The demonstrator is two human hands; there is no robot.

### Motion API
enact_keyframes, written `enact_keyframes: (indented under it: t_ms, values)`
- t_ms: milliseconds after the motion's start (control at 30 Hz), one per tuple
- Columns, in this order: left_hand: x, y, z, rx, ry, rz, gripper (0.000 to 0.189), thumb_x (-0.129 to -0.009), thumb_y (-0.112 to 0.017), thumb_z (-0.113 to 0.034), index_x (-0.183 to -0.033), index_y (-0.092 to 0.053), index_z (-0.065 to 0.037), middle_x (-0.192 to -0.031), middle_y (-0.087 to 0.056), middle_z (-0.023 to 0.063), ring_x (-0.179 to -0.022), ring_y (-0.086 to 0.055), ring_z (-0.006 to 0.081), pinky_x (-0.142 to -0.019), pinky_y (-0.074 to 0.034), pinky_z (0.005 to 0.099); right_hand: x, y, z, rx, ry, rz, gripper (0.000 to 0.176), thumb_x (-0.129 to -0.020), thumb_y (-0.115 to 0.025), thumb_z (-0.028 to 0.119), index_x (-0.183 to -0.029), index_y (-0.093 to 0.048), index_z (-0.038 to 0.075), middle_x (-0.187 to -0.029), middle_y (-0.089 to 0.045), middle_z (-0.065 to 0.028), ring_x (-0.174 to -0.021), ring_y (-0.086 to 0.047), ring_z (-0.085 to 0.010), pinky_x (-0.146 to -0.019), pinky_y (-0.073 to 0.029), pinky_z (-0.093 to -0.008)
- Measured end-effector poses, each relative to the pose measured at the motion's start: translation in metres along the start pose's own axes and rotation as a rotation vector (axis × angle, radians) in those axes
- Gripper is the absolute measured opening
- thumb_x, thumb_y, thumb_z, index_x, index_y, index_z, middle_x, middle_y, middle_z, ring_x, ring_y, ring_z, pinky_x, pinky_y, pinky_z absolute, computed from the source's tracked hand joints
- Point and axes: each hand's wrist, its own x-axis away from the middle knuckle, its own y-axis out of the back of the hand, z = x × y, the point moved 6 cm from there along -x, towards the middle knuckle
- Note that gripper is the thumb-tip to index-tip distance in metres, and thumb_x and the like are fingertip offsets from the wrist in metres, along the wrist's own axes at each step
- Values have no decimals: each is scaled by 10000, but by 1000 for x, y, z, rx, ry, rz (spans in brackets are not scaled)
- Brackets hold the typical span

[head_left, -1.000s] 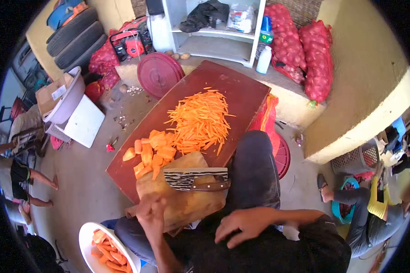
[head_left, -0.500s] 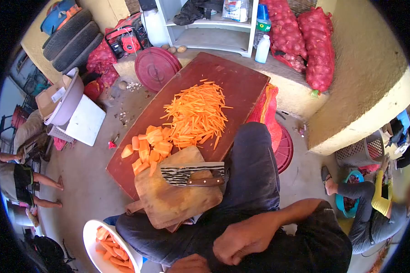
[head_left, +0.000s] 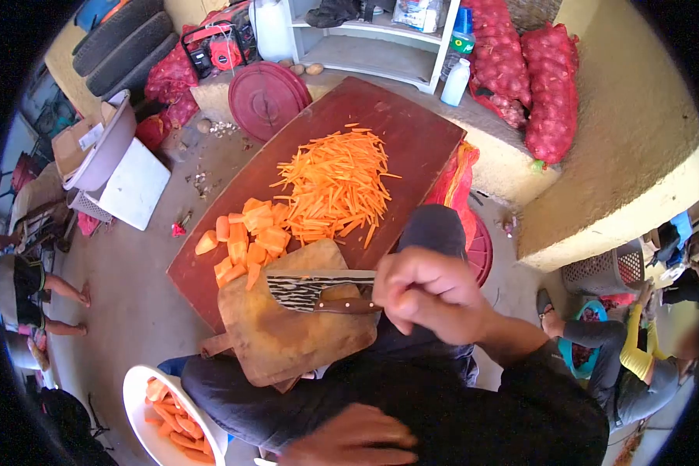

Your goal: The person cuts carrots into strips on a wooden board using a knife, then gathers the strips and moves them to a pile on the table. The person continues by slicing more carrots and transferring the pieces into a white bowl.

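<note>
A wooden cutting board (head_left: pixel 287 342) rests across my lap, overlapping the near edge of a dark red table (head_left: pixel 264 171). On it lies a knife (head_left: pixel 348 306) with a brown handle and a black-and-white patterned blade. My right hand (head_left: pixel 431 295) is curled closed right at the handle's end. Low over my lap, my left hand (head_left: pixel 349 439) is motion-smeared, its fingers stretched out and apart from the board. Beyond the board are carrot chunks (head_left: pixel 256 237) and a heap of carrot strips (head_left: pixel 338 182).
A white basin (head_left: pixel 136 396) of peeled carrots stands at my lower left. Red mesh sacks (head_left: pixel 551 93) lean at the back right, beside a white shelf (head_left: pixel 365 54). A round red lid (head_left: pixel 264 101) stands behind the table. Another person (head_left: pixel 637 349) sits at right by a teal basin (head_left: pixel 582 357).
My right hand has risen from my lap to the knife handle's end. My left hand has shifted slightly right, its fingers extending. The knife stays on the board; the view has shifted slightly.
</note>
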Motion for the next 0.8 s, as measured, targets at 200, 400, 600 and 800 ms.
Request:
enact_keyframes:
  t_ms: [200,400,600,800]
  values:
    - [20,-58,37,147,19,304,875,-1121,-274,-706,-1729,-320,-78,-1802,-158,272,-1663,-177,467,-1300,-204,628,17,-48,-102,495,-158,527,181,-1074,-653,185,-1020,-648,13,-968,-687,-140,-912,-696,-349,-824,-540,-453]
    - [22,-54,57,225,180,232,895,-1101,-263,-748,-1744,-304,-127,-1820,-105,255,-1675,-110,471,-1312,-144,643,19,-98,-149,587,-139,732,200,-1062,-632,205,-1009,-646,13,-954,-688,-165,-942,-704,-390,-829,-541,-504]
    - [72,-66,60,270,329,165,849,-1121,-227,-704,-1749,-292,-137,-1825,-85,249,-1689,-77,442,-1320,-42,656,3,-136,-161,560,-30,1010,219,-1004,-661,225,-987,-661,6,-934,-710,-218,-908,-725,-444,-819,-564,-580]
    - [94,-61,28,258,314,66,892,-1109,-256,-715,-1739,-294,-84,-1805,-114,292,-1678,-104,461,-1300,-48,690,-6,-157,-189,507,5,1080,225,-1026,-631,227,-967,-658,11,-933,-710,-212,-919,-725,-432,-829,-560,-572]
